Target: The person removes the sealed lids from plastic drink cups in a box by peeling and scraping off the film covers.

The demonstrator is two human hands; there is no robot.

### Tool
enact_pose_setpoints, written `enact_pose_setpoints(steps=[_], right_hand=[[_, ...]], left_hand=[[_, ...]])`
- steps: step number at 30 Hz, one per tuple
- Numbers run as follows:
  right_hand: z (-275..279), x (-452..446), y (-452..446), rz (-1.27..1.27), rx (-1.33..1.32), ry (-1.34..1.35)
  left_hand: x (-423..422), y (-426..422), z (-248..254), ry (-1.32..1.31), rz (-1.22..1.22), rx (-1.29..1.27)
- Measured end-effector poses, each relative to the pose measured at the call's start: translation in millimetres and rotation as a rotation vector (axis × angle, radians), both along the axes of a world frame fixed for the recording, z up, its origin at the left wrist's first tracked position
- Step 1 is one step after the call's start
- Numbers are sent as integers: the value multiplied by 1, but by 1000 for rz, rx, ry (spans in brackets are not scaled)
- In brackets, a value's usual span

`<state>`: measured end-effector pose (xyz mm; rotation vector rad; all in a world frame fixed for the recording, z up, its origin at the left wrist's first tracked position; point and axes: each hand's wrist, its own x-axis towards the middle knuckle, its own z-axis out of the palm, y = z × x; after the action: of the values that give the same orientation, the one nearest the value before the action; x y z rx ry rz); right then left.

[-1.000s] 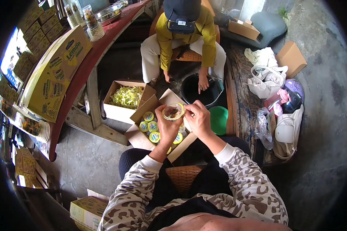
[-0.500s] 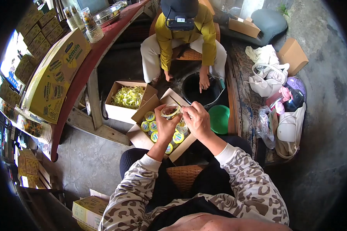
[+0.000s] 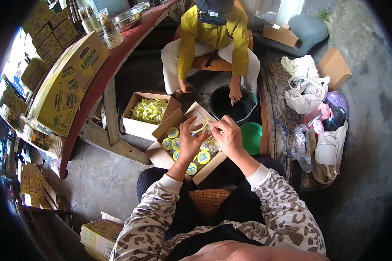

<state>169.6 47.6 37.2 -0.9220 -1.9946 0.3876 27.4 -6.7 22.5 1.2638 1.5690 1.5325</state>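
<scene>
My left hand is closed around a clear plastic cup with a yellow rim strip, tilted above an open carton. At the cup's right edge, my right hand pinches the yellow strip. Below both hands, the open cardboard carton holds several cups with yellow and green printed lids. Some clear cup parts show near its right side, partly hidden by my hands.
Beyond the carton sit a box of yellow-green strips, a black bucket and a green basin. A seated co-worker reaches toward the bucket. Bags lie right; a red table stands left.
The cup in my left hand has tipped, and the yellow strip now stands off its rim between my right fingers. The co-worker's head has leaned back. The whole view has shifted slightly.
</scene>
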Motion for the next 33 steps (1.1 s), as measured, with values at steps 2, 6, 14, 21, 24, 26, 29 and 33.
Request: enact_pose_setpoints(steps=[2, 6, 14, 21, 24, 26, 29, 33], right_hand=[[-1, -1, -1, 4, 9, -11], [-4, 0, -1, -4, 24, -60], [0, -4, -4, -16, 133, -91], [-3, -5, -4, -26, 145, -83], [-5, -5, -4, -19, 92, -146], [-6, -4, -3, -22, 88, -153], [-7, -4, -3, -27, 83, -161], [-10, -4, -2, -30, 55, -150]], left_hand=[[-2, 2, -8, 97, 6, 34], [-4, 12, -42, -7, -67, 88], [-1, 8, -31, 128, 40, 144], [1, 5, -30, 221, 48, 84], [2, 4, -31, 228, 49, 90], [3, 3, -30, 232, 46, 100], [5, 2, -26, 226, 37, 77], [7, 2, -26, 232, 37, 92]])
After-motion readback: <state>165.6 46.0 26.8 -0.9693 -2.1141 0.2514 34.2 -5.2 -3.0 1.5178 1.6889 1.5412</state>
